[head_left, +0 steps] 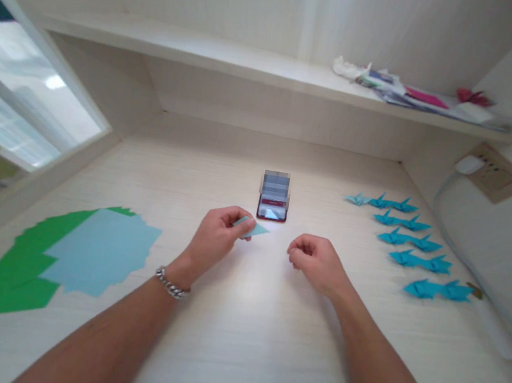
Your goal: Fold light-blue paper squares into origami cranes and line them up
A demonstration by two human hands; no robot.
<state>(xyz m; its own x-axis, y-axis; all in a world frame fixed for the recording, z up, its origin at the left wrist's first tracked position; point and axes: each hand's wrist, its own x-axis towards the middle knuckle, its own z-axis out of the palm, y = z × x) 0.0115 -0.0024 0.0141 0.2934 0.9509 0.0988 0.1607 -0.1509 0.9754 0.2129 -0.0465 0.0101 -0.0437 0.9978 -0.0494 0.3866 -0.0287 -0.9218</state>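
My left hand (216, 237), with a chain bracelet (172, 283) at the wrist, pinches a small folded piece of light blue paper (257, 230) between thumb and fingers. The paper's pointed end sticks out to the right. My right hand (317, 263) is curled beside it, a short gap away, and its fingertips press together. Whether anything is inside those fingers cannot be made out. Just beyond both hands a phone (273, 207) lies on the desk, its screen lit and partly pixelated.
Light blue sheets (101, 251) overlap green sheets (14, 276) on the left. Rows of folded blue paper cranes (408, 240) stand on the right. Beyond them a cable (444, 231) runs from a wall socket (501, 175). Papers (421, 98) lie on the shelf (210, 51) above.
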